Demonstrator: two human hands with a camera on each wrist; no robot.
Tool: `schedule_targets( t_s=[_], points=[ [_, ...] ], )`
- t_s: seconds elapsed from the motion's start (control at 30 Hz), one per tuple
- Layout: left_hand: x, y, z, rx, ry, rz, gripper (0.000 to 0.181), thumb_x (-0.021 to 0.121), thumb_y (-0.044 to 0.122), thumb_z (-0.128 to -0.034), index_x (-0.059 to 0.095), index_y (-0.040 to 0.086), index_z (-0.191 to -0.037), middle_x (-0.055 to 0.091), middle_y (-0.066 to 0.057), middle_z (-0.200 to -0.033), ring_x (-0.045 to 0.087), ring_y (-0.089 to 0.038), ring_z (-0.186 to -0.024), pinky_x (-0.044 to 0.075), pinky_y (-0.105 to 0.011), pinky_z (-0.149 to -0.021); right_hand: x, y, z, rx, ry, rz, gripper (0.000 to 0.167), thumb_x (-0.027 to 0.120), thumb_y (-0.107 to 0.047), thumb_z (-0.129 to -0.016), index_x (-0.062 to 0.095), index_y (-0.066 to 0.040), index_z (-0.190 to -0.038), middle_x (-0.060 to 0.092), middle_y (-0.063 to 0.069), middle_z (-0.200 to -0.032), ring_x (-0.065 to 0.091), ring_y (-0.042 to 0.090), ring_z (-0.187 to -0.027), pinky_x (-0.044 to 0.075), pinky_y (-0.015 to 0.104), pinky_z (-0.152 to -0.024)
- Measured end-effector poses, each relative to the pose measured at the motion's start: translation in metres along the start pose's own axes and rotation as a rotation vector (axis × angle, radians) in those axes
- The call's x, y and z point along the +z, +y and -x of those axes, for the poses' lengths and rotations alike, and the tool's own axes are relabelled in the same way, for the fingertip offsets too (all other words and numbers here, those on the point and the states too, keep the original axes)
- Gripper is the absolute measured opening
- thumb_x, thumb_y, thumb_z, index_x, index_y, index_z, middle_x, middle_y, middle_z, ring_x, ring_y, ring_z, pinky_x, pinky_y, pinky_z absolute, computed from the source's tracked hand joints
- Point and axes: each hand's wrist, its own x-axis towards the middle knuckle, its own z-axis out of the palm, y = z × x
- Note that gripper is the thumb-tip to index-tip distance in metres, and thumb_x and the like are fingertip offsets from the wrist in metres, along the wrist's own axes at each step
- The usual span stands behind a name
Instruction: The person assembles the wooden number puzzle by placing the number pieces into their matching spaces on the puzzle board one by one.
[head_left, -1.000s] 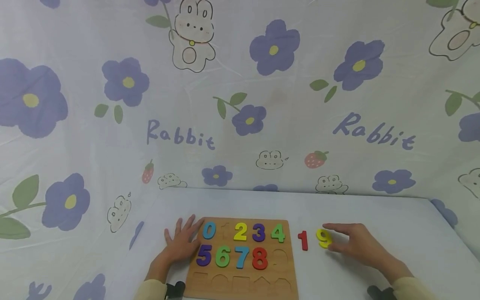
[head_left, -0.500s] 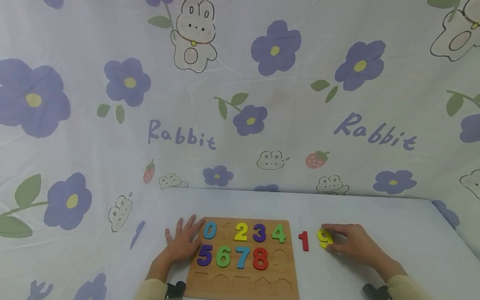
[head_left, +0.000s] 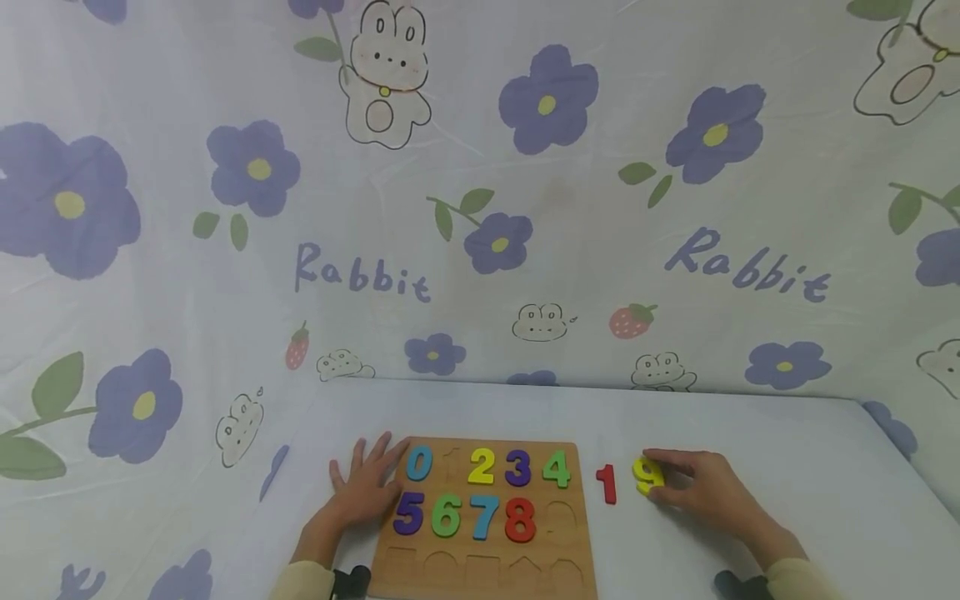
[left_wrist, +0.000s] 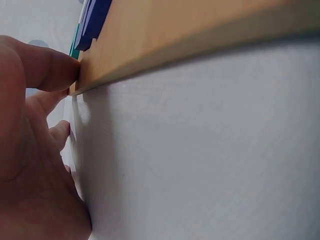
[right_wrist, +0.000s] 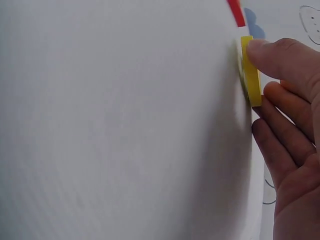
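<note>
In the head view, my right hand (head_left: 712, 492) pinches a yellow number 9 (head_left: 647, 474) between thumb and index finger. The yellow number 9 (right_wrist: 252, 75) shows edge-on in the right wrist view, under the thumb. Left of it, a red number 1 (head_left: 607, 484) lies on the table. My left hand (head_left: 365, 487), fingers spread, rests at the left edge of a wooden number board (head_left: 551, 575). In the left wrist view its thumb (left_wrist: 55, 70) touches the board's edge. Colored numbers 0 and 2 to 8 sit on the board; the 1 and 9 recesses are bare.
The board's bottom row holds several bare shaped recesses (head_left: 482, 570). The white table (head_left: 847, 467) extends to the right of my right hand. Behind it hangs a cloth (head_left: 585, 192) printed with flowers and rabbits.
My right thumb has drawn in slightly onto the yellow number 9, and the right wrist has shifted a little left. The left hand and board stay in place.
</note>
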Motion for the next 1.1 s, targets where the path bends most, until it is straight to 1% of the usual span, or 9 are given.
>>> schedule_targets(
  t_s=[0.17,0.3,0.43,0.57,0.7,0.9,1.1],
  points=[
    [0.001,-0.001,-0.001,-0.001,0.002,0.0,0.071,0.058,0.024,-0.0999,0.042,0.021,-0.17,0.022,-0.019,-0.182,-0.004,-0.059,-0.166,-0.023,-0.086,-0.118,-0.003,-0.008,0.007,-0.002,0.024,-0.013,0.058,0.095,-0.022,-0.085,0.076,-0.013,-0.139,0.076,0.011,-0.141,0.067,0.042,-0.137,0.057,0.06,-0.109],
    [0.0,0.0,0.0,-0.003,0.002,-0.001,0.072,0.058,0.024,-0.0997,0.043,0.021,-0.169,0.022,-0.02,-0.182,-0.004,-0.059,-0.166,-0.023,-0.086,-0.118,-0.008,-0.023,0.017,-0.024,0.069,-0.022,0.057,0.094,-0.021,-0.086,0.076,-0.012,-0.139,0.078,0.01,-0.138,0.069,0.042,-0.135,0.057,0.063,-0.108],
    [-0.001,0.001,0.001,-0.003,0.005,0.004,0.072,0.057,0.023,-0.0988,0.043,0.022,-0.17,0.022,-0.02,-0.182,-0.004,-0.059,-0.166,-0.023,-0.085,-0.118,-0.011,-0.043,0.027,-0.03,0.11,-0.039,0.058,0.093,-0.019,-0.087,0.075,-0.011,-0.141,0.078,0.008,-0.138,0.07,0.04,-0.134,0.058,0.062,-0.108],
    [-0.001,0.001,0.002,-0.006,0.002,0.008,0.072,0.057,0.023,-0.0991,0.042,0.022,-0.17,0.021,-0.019,-0.182,-0.005,-0.059,-0.167,-0.023,-0.085,-0.118,-0.011,-0.063,0.037,-0.003,0.112,-0.065,0.059,0.093,-0.022,-0.088,0.074,-0.011,-0.142,0.077,0.009,-0.139,0.069,0.04,-0.136,0.059,0.06,-0.107],
    [0.001,0.001,0.001,-0.013,-0.004,-0.001,0.072,0.058,0.024,-0.0999,0.042,0.022,-0.17,0.021,-0.019,-0.183,-0.006,-0.058,-0.167,-0.024,-0.085,-0.118,-0.009,-0.08,0.047,0.013,0.119,-0.085,0.056,0.092,-0.022,-0.088,0.075,-0.012,-0.141,0.077,0.011,-0.139,0.07,0.04,-0.134,0.059,0.06,-0.107],
    [0.001,0.002,0.001,-0.017,-0.005,0.001,0.072,0.058,0.023,-0.0995,0.042,0.023,-0.17,0.02,-0.018,-0.183,-0.006,-0.058,-0.167,-0.024,-0.085,-0.118,-0.003,-0.094,0.051,0.015,0.111,-0.11,0.056,0.093,-0.026,-0.088,0.076,-0.014,-0.139,0.078,0.011,-0.138,0.072,0.038,-0.132,0.058,0.062,-0.108],
    [0.002,-0.001,-0.001,-0.001,0.007,0.003,0.072,0.058,0.022,-0.0995,0.043,0.022,-0.169,0.022,-0.02,-0.182,-0.005,-0.06,-0.166,-0.024,-0.086,-0.117,0.004,-0.108,0.053,-0.007,0.104,-0.121,0.055,0.094,-0.023,-0.087,0.077,-0.018,-0.139,0.079,0.004,-0.137,0.073,0.033,-0.132,0.057,0.061,-0.111]
  ],
)
